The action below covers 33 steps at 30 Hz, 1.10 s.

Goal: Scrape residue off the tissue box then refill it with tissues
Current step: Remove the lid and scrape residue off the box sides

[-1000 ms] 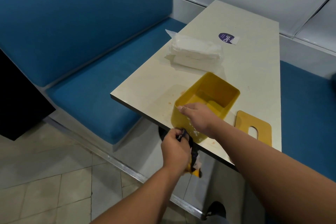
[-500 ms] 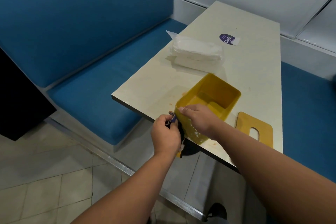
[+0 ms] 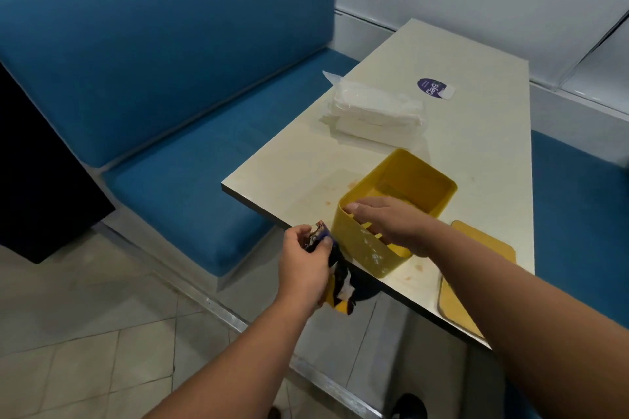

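Tissue box [image 3: 396, 211] stands at the worktop's [image 3: 476, 146] near edge, right hand [image 3: 388, 224] clamped over its rim to steady it while left hand [image 3: 306, 265] grips what appears a cloth-wrapped scraper [image 3: 335, 269] against its stained side.

Both our arms are stretched out in front of us, bare, no sleeves. Our right hand [image 3: 388, 226] comes in from the lower right, palm down, fingers reaching left and draped flat over something, thumb tucked out of sight underneath. Our left hand [image 3: 304, 265] sits lower and just left of it, back of the hand facing us, fingers curled in with thumb and fingertips pinched near the top. The two hands are close but not touching.
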Available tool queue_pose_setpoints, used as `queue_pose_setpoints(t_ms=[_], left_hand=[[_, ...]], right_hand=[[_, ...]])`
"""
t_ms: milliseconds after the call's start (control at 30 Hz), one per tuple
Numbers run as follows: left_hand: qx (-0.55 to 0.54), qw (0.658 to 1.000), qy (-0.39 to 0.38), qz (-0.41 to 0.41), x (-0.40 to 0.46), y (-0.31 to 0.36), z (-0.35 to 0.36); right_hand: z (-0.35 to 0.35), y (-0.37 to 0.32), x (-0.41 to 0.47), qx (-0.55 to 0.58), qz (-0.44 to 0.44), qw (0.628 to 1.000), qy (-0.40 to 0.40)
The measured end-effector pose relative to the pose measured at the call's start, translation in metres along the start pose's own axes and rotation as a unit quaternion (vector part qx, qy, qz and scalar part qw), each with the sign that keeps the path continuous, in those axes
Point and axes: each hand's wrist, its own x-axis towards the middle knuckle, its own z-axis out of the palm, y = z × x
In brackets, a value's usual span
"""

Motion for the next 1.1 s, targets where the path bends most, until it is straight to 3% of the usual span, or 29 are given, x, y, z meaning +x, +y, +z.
queue_pose_setpoints(t_ms=[133,233,500,800,967,1100], left_hand=[[-0.019,0.999,-0.029,-0.013,-0.007,0.0,0.002],[-0.007,0.999,-0.046,0.027,-0.014,0.001,0.007],[0.017,0.993,0.028,0.116,-0.021,0.008,0.032],[0.112,0.974,0.039,0.193,-0.026,-0.007,0.038],[0.147,0.94,0.038,0.305,-0.031,-0.007,0.037],[0.171,0.941,0.04,0.29,-0.027,-0.009,0.034]], right_hand=[[-0.015,0.002,-0.003,-0.021,0.017,0.999,-0.046],[-0.013,0.003,-0.002,-0.057,0.024,0.996,-0.065],[-0.015,0.007,0.003,-0.014,0.009,0.995,-0.098],[-0.012,0.013,0.007,-0.004,0.001,0.997,-0.08],[-0.013,0.013,0.007,-0.003,0.001,0.997,-0.077],[-0.013,0.012,0.005,0.009,-0.001,0.996,-0.088]])
